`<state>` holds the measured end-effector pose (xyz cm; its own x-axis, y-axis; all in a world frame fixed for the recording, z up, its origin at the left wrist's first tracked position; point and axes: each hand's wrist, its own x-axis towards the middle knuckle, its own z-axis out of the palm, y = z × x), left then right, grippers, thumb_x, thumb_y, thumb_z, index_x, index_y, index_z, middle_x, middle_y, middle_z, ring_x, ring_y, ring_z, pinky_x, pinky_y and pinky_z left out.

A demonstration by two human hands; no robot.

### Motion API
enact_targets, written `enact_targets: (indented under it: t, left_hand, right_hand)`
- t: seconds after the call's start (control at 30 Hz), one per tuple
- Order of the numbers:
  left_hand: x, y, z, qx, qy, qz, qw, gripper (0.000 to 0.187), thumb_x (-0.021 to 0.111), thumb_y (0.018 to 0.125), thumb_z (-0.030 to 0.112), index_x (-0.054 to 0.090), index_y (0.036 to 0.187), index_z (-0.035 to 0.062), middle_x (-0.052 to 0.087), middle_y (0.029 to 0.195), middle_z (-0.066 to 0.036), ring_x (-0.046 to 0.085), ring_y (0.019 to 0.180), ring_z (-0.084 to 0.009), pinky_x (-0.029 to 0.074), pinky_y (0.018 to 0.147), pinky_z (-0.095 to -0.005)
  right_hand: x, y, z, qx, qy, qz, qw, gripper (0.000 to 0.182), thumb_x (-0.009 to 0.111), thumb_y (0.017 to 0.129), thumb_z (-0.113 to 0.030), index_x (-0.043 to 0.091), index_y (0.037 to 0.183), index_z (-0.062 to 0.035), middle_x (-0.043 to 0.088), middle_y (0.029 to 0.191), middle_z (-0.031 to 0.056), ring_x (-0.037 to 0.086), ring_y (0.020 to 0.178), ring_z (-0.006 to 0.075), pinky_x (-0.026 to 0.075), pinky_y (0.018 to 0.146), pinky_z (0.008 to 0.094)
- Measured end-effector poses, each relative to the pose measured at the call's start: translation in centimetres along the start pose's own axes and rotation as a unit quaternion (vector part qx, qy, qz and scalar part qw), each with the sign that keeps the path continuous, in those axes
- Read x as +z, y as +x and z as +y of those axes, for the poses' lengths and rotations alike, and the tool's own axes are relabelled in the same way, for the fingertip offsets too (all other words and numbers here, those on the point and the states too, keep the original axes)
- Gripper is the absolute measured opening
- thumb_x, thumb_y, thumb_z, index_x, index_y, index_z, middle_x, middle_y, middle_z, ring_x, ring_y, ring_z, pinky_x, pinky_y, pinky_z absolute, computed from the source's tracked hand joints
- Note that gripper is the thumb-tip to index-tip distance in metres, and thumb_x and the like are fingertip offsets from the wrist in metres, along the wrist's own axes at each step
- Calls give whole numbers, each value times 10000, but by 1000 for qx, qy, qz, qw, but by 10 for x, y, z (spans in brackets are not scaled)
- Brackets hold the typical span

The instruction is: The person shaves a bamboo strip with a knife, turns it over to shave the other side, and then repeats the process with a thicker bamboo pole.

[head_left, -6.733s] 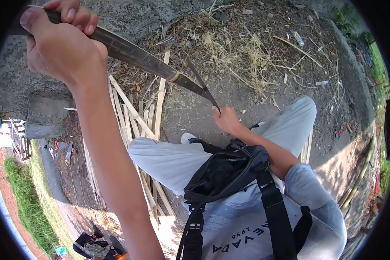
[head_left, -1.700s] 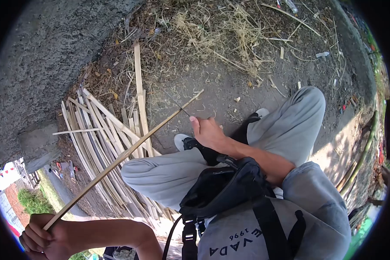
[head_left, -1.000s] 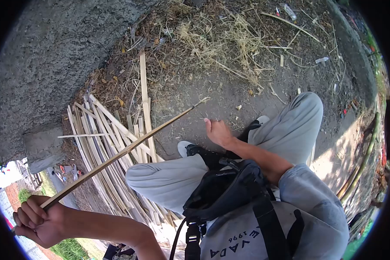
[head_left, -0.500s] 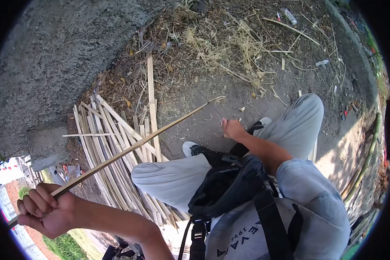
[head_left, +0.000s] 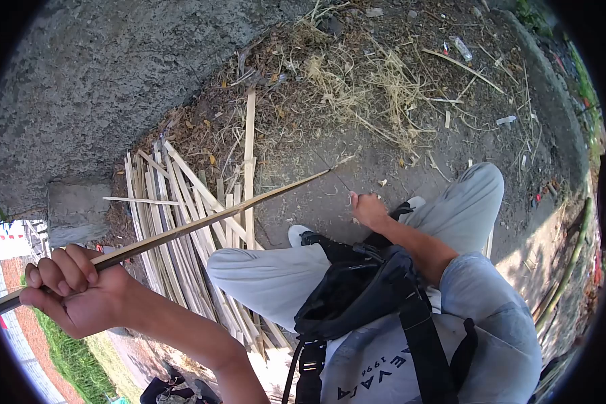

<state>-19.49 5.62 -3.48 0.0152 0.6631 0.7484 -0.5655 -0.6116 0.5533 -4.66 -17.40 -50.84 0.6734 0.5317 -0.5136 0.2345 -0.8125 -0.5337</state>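
My left hand [head_left: 81, 286] is closed around a long bamboo strip [head_left: 202, 222], near its lower-left end. The strip slants up and right across my view, past my knee. At its far end a pale sliver [head_left: 345, 160] peels away. My right hand [head_left: 370, 210] is closed on a thin-bladed knife [head_left: 341, 180], its handle hidden in the fingers. The blade crosses the strip close to the tip and appears to touch it.
Split bamboo strips [head_left: 158, 222] lie piled beside my left leg. Curly shavings [head_left: 384, 94] and a plastic bottle [head_left: 462, 48] litter the ground ahead. A rough concrete wall [head_left: 101, 87] rises at left. A black bag [head_left: 350, 296] hangs at my waist.
My left hand has moved slightly up and left with the strip. The knife now sits near the strip's tip, and the sliver there looks straighter. My view has shifted a little.
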Motion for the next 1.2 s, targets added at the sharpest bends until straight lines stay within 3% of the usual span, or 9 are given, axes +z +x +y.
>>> enact_targets:
  t: [0.17, 0.37, 0.47, 0.67, 0.77, 0.87, 0.97, 1.07, 1.2]
  left_hand:
    - [-1, -4, 5, -28, -35, -22, 999, 349, 493, 1021, 330, 532, 842, 33, 326, 568, 19, 200, 412, -63, 154, 357, -230]
    - [-5, -5, 5, -36, 7, 42, 998, 342, 518, 1006, 358, 544, 840, 60, 340, 555, 15, 209, 407, -72, 165, 348, -234]
    - [-6, -3, 2, -41, -31, 29, 998, 342, 535, 997, 367, 560, 833, 67, 339, 558, 12, 208, 413, -78, 160, 356, -240]
    - [-6, -3, -1, -45, -18, 41, 998, 347, 541, 992, 374, 562, 838, 64, 339, 562, 15, 227, 427, -75, 155, 376, -237]
    - [-1, -5, 5, -50, -27, 43, 997, 357, 529, 998, 389, 553, 851, 64, 325, 555, 16, 226, 428, -70, 153, 375, -233]
    - [-3, -7, 6, -63, -42, 19, 997, 354, 524, 1000, 393, 546, 849, 73, 323, 557, 19, 228, 426, -65, 162, 369, -228]
    - [6, -6, 4, -49, 2, 68, 996, 360, 522, 1000, 398, 551, 842, 76, 323, 557, 19, 212, 411, -68, 166, 365, -226]
    - [-3, -7, 3, -58, -17, 24, 998, 355, 529, 997, 391, 552, 844, 71, 330, 563, 17, 214, 408, -69, 171, 363, -227]
    - [0, -4, 2, -60, -40, 21, 997, 351, 531, 997, 389, 561, 858, 68, 339, 568, 14, 216, 408, -69, 172, 362, -228]
  right_hand:
    - [0, 6, 18, -8, -20, -1, 1000, 616, 349, 1003, -435, 705, 884, 53, 656, 902, 331, 640, 897, 507, 512, 864, 539]
    - [-5, -16, 13, -3, -15, -18, 1000, 620, 356, 996, -447, 706, 894, 54, 656, 883, 334, 640, 912, 502, 509, 874, 539]
    - [5, 3, 36, -12, -39, 63, 997, 628, 371, 999, -436, 679, 825, 82, 638, 863, 346, 623, 896, 517, 500, 859, 551]
    - [-21, -27, -7, -10, -22, -45, 999, 596, 354, 1004, -434, 693, 969, 54, 634, 1028, 348, 618, 1009, 485, 492, 914, 529]
    - [-2, -3, 29, -31, -56, -1, 998, 600, 350, 1006, -420, 694, 914, 62, 648, 946, 337, 629, 963, 489, 501, 897, 530]
    - [-22, -11, 10, -58, -17, 2, 998, 591, 365, 1006, -399, 681, 850, 76, 645, 851, 335, 627, 856, 530, 508, 820, 574]
    - [-26, -34, -19, -61, -22, -5, 998, 573, 340, 1011, -383, 693, 904, 56, 662, 941, 308, 636, 945, 483, 506, 879, 540]
    - [-5, -16, 21, -13, -31, 6, 999, 571, 353, 1008, -387, 695, 895, 56, 653, 925, 332, 639, 923, 493, 508, 868, 546]
    - [-33, -19, 1, -31, -29, 0, 999, 577, 355, 1004, -400, 695, 903, 55, 647, 918, 344, 639, 916, 501, 513, 860, 542]
